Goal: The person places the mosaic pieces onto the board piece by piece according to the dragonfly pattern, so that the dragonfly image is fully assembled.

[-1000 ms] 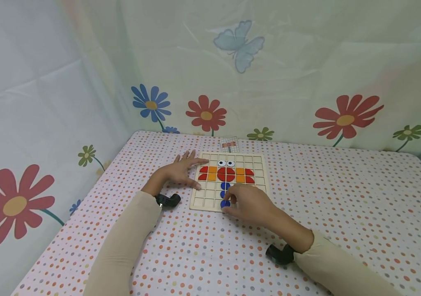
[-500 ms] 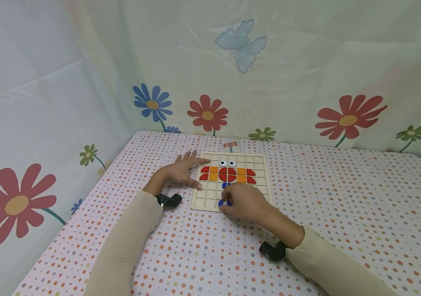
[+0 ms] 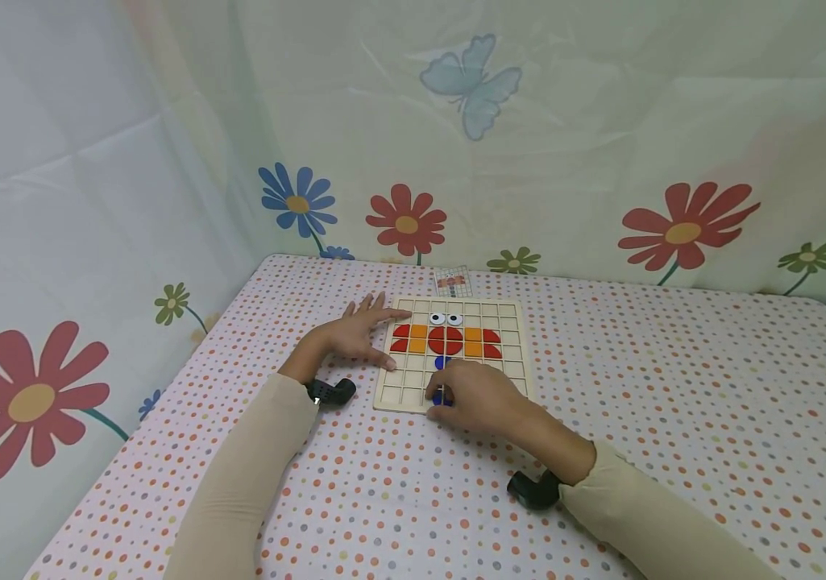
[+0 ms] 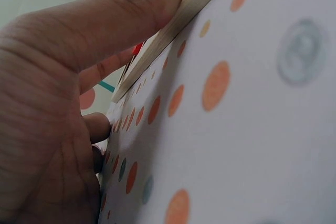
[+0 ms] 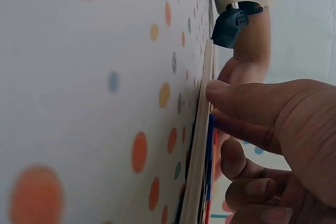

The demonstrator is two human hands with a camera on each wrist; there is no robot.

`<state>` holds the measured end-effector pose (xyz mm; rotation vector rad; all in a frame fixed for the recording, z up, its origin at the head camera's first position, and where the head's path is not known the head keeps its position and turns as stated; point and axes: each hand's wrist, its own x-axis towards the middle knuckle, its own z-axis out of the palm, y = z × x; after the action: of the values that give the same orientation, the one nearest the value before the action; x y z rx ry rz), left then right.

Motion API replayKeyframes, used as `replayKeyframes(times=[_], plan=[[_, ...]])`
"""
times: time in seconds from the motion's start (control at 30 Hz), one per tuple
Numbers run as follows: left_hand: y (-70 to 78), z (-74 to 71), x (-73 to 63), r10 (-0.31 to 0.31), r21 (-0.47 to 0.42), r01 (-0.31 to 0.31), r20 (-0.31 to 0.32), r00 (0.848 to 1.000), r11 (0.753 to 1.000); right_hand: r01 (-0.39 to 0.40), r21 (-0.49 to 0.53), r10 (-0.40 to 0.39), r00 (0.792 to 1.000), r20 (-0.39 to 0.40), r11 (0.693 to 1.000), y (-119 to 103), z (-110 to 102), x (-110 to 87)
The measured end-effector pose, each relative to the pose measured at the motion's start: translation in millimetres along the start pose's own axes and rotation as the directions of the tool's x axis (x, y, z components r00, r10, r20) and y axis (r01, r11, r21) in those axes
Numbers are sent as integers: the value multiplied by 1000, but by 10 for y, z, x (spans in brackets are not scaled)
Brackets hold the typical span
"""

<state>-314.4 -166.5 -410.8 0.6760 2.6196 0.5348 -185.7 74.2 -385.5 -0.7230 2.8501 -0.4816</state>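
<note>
My left hand (image 3: 350, 334) lies with fingers spread at the left edge of a wooden grid board (image 3: 393, 395). Its thumb (image 4: 136, 9) rests on the board's edge. Over the board's lower middle, my right hand (image 3: 481, 396) has curled fingers and pinches a small blue round piece (image 3: 442, 399) between thumb and index finger. Another blue piece (image 3: 442, 362) shows above the knuckles; the hand hides the squares between. Higher up sit a red circle (image 3: 445, 341), orange squares (image 3: 417, 339), red quarter-round pieces (image 3: 400, 338) and two eye pieces (image 3: 446, 319).
A small picture card (image 3: 452, 282) with a similar pattern lies just behind the board. The dotted tablecloth (image 3: 383, 499) spreads under everything. A flowered curtain (image 3: 565, 145) stands behind and to the left. Each wrist carries a black device (image 3: 536, 490).
My right hand has shifted slightly left over the board, and its fingers now cover more of the blue column. The left hand has stayed in place.
</note>
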Motion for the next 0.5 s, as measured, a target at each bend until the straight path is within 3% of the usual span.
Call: replayKeyframes(times=[0.3, 0.5], plan=[[17, -5, 2, -3, 2, 3, 2, 1000, 1000, -16, 68, 19, 999, -43, 998, 57, -174, -75], [18, 3, 6, -24, 2, 24, 5, 1000, 1000, -56, 28, 56, 998, 6, 998, 111, -254, -136]])
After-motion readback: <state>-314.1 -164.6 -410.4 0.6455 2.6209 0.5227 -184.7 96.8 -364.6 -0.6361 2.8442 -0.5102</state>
